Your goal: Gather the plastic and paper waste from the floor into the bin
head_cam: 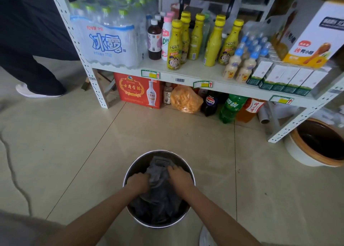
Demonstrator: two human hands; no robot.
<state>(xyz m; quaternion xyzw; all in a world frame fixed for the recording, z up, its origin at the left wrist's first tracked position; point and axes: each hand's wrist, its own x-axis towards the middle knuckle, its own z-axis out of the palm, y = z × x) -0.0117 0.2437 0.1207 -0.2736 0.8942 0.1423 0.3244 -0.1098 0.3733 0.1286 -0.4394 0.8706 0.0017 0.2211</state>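
From the head view, you are pressing both hands into the bin (160,221) at lower centre: your left hand (138,183) and right hand (179,177) are each closing a grip on the grey crumpled waste (158,173), which is lying between them inside the rim, its length running away from you.

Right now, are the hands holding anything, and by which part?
Both hands, left and right, grip the crumpled grey plastic inside the metal bin, one on each side of its upper bunched part.
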